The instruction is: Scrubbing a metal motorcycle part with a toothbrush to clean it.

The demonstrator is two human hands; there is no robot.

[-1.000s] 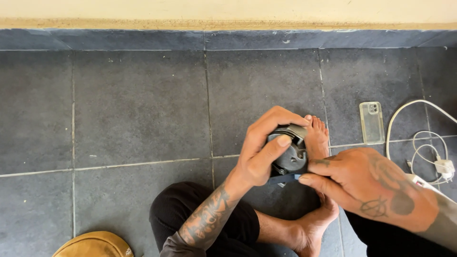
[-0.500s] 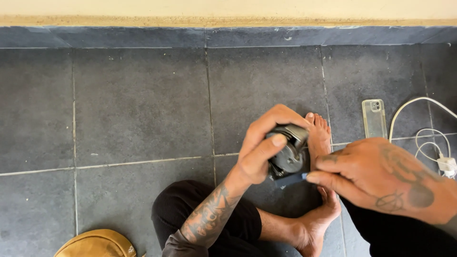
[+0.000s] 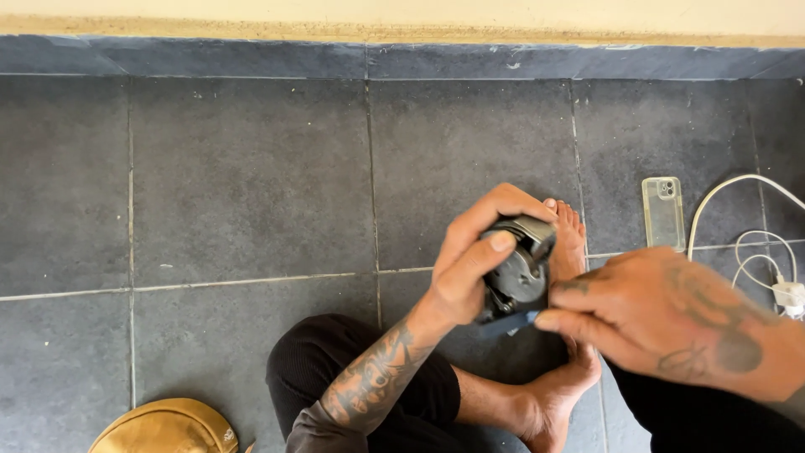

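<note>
My left hand point(image 3: 475, 256) grips a small round dark mechanical part point(image 3: 520, 273) with a grey metal housing, thumb pressed on its top. My right hand point(image 3: 662, 315) comes in from the right and pinches a thin blue tool point(image 3: 508, 323) against the lower edge of the part. Both hands work above my bare feet point(image 3: 563, 369), with me sitting cross-legged in black trousers on the dark tiled floor. The tool's tip and the part's far side are hidden by my fingers.
A phone in a clear case point(image 3: 664, 213) lies on the tiles to the right. A white charger and cable point(image 3: 776, 277) coil at the right edge. A tan cap point(image 3: 165, 426) sits at the lower left. A raised dark kerb point(image 3: 402, 59) runs along the back.
My right hand has shifted slightly left and lower against the part. My left hand keeps its grip, thumb still on top. The view has tilted a little.
</note>
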